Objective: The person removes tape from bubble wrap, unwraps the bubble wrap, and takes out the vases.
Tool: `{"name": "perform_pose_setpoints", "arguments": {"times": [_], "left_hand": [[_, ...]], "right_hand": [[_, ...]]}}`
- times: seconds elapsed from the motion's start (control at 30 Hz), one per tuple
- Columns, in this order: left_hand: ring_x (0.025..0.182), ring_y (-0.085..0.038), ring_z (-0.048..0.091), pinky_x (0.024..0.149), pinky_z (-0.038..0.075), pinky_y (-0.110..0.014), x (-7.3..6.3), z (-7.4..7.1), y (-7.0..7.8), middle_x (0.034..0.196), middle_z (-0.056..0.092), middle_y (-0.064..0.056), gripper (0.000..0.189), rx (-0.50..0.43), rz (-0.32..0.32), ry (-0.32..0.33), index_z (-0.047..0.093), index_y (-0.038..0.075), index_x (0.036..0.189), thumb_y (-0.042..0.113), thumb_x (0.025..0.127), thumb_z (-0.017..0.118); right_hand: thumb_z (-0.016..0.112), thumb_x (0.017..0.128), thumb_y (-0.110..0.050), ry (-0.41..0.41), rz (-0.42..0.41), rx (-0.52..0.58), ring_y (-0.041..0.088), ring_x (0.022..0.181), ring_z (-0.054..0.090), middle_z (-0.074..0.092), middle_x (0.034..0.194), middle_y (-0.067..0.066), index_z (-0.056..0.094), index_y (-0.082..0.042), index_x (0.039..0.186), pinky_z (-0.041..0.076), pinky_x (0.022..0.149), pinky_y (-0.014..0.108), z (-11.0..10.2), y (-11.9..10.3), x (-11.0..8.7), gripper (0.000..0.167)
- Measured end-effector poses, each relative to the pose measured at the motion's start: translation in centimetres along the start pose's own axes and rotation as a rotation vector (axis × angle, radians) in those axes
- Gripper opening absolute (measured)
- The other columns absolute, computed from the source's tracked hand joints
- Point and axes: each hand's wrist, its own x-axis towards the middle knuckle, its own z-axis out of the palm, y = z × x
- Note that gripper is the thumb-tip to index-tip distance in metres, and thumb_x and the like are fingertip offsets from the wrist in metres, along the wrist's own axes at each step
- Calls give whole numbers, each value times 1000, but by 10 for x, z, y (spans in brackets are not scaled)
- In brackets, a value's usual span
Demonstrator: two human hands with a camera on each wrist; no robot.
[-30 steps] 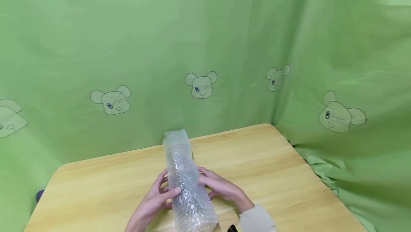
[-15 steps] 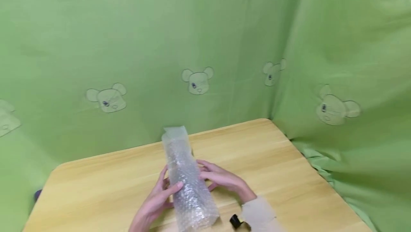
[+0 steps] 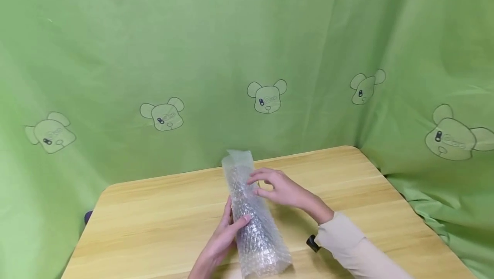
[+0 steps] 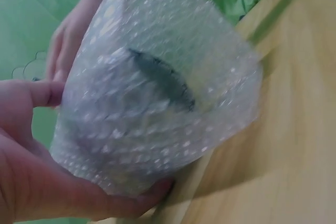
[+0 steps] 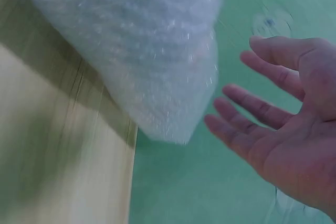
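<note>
A long bundle of bubble wrap [image 3: 254, 223] lies lengthwise over the table, its narrow far end reaching the back edge. Through the plastic at its near end, a dark, thin-edged shape [image 4: 163, 80] shows in the left wrist view; the rest of the contents is blurred by the bubbles. My left hand [image 3: 225, 232] grips the bundle from its left side, thumb on top and fingers around the side. My right hand [image 3: 283, 187] hovers by the upper right side of the wrap. In the right wrist view its fingers [image 5: 257, 106] are spread and apart from the plastic.
The wooden table [image 3: 154, 223] has rounded back corners. A green curtain [image 3: 208, 56] with bear-head prints hangs behind it and along the right side. A small black object [image 3: 313, 243] shows beside the right sleeve [image 3: 343, 238].
My right hand has let go of the wrap's right side and moved up toward its far end. The left hand keeps its hold. The head view has shifted, so everything appears further right.
</note>
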Motion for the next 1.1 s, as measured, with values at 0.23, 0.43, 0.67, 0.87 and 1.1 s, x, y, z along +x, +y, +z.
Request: {"name": "perform_pose_setpoints", "arguments": {"times": [0.23, 0.43, 0.67, 0.87, 1.1], "left_hand": [[151, -52, 10, 119, 13, -71, 1, 12, -2, 168, -9, -26, 99, 77, 22, 71, -9, 22, 165, 37, 101, 64], [152, -50, 8, 120, 12, -68, 1, 12, -3, 168, -9, -27, 106, 104, 28, 70, -8, 26, 165, 38, 96, 71], [150, -50, 16, 119, 16, -69, 2, 14, -5, 167, -5, -30, 108, 120, 31, 76, -10, 25, 165, 37, 95, 72], [152, -47, 13, 120, 11, -68, 4, 14, -8, 169, -3, -25, 107, 105, 41, 78, -7, 29, 166, 36, 95, 72], [151, -49, 9, 120, 8, -69, 3, 13, -7, 167, -7, -29, 109, 130, 35, 102, -7, 22, 166, 36, 93, 73]], "right_hand": [[72, 95, -14, -140, -131, -202, 41, 135, 50, 60, 140, 19, 76, -7, 114, 36, 116, 60, 12, -12, 27, 21], [75, 92, -14, -219, -135, -251, 38, 134, 51, 61, 139, 18, 79, -7, 107, 36, 116, 59, 13, -16, 37, 17], [76, 92, -13, -298, -128, -286, 33, 127, 56, 63, 135, 16, 81, -9, 106, 44, 111, 51, 15, -14, 41, 15], [78, 90, -12, -339, -150, -297, 30, 120, 59, 65, 129, 16, 82, -9, 102, 49, 107, 46, 16, -14, 47, 13], [81, 87, -14, -363, -109, -315, 27, 113, 60, 65, 124, 14, 82, -9, 94, 52, 102, 43, 15, -20, 54, 8]]}}
